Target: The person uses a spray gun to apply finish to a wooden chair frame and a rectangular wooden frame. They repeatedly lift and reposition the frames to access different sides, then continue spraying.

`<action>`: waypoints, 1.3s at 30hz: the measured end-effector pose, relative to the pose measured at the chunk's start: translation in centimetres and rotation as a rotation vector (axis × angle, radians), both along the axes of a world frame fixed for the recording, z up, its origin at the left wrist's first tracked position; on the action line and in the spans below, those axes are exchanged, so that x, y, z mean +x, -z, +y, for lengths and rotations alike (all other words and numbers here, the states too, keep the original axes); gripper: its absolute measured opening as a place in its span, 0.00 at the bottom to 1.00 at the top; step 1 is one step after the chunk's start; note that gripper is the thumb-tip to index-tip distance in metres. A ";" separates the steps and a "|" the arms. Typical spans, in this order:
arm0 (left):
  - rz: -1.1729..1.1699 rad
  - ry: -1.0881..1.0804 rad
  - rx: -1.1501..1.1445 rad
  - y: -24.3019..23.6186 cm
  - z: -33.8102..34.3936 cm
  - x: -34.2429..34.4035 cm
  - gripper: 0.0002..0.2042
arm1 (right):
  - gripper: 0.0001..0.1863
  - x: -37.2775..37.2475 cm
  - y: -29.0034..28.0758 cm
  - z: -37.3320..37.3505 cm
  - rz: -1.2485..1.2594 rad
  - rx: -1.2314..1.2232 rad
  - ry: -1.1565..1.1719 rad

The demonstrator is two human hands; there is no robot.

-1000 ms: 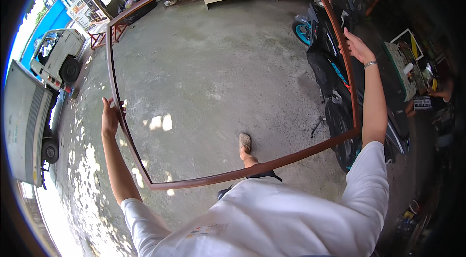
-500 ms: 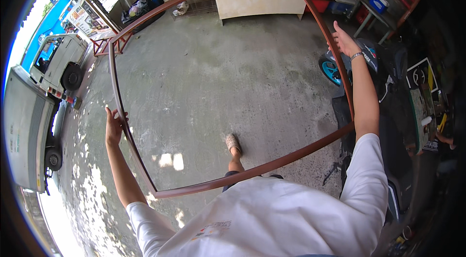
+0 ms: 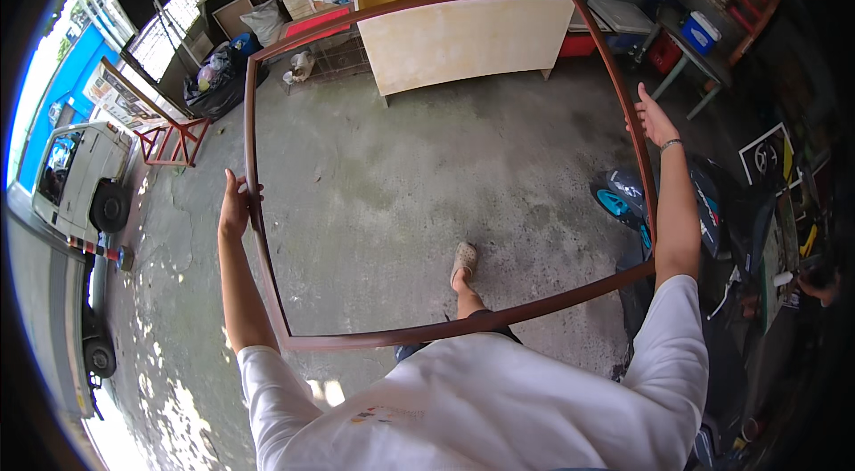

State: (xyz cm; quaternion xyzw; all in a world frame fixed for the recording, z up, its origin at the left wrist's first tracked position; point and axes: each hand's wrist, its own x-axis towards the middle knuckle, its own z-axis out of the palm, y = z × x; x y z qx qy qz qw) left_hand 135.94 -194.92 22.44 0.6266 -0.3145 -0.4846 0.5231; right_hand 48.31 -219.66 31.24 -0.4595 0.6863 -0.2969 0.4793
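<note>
Head view: a large brown rectangular frame is held out flat in front of the person, above the concrete floor. At nine o'clock, the left hand has its grip curled around the frame's left rail. At two o'clock, the right hand lies against the right rail, fingers spread rather than wrapped. Through the frame, a sandalled foot shows near centre. At twelve o'clock stands a pale wooden cabinet; at nine o'clock, beyond the left hand, a white truck.
</note>
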 end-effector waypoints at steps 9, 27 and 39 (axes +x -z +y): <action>-0.028 -0.006 0.091 3.3 -31.9 -1.0 0.43 | 0.45 -2.2 5.1 -28.3 0.029 0.081 0.071; -0.041 0.014 0.287 13.7 -88.3 -2.9 0.41 | 0.45 -5.2 15.1 -80.8 0.066 0.214 0.121; -0.012 -0.139 0.365 20.6 -107.5 -6.9 0.39 | 0.41 -5.8 24.5 -106.8 0.060 0.269 0.078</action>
